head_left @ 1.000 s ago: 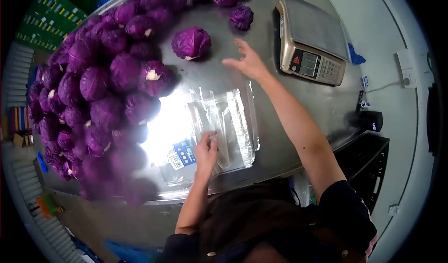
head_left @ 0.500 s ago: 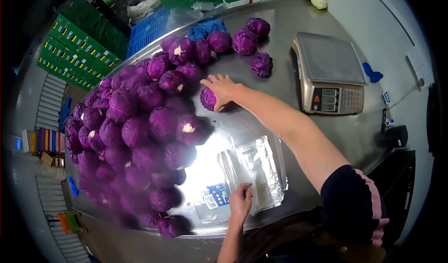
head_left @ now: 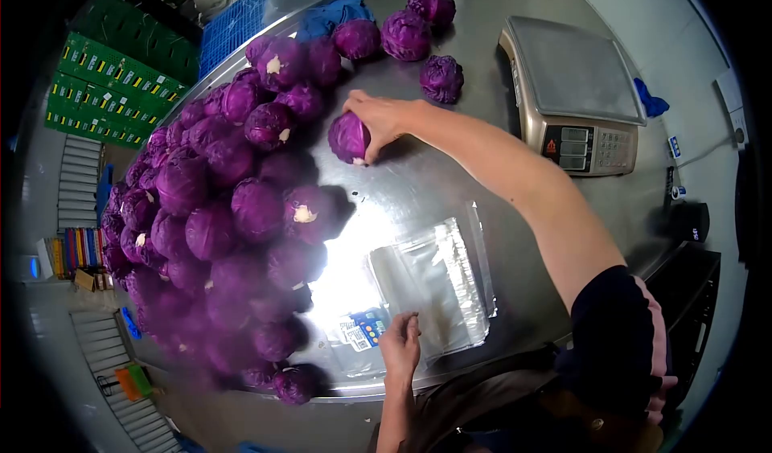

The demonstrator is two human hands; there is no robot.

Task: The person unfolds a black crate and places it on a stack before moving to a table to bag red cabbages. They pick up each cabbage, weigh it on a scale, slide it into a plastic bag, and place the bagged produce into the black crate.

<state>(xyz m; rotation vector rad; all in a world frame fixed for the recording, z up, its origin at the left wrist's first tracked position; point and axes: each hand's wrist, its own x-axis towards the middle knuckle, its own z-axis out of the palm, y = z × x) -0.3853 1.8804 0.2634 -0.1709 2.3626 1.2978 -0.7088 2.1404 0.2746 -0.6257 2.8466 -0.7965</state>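
Note:
My right hand (head_left: 376, 122) is wrapped round a red cabbage (head_left: 347, 139) on the steel table, thumb at its lower side and fingers over the top. To its left lies a large heap of red cabbages (head_left: 213, 224), some with pale cut stems showing. My left hand (head_left: 400, 342) is over a stack of clear plastic bags (head_left: 438, 292) near the front edge, its fingers curled together; I cannot tell whether they pinch the film. Beside it, a blue and white printed label (head_left: 362, 330) shows on the bags.
Several loose cabbages (head_left: 406, 35) sit toward the back, near a blue cloth (head_left: 331, 17). A weighing scale (head_left: 575, 75) stands on the right of the steel table (head_left: 474, 147). Green crates (head_left: 112, 75) are stacked beyond the far left edge.
My right hand has closed more fully round the cabbage, which has turned so that its pale stem shows low down. The left hand stays over the bags. The view has shifted slightly.

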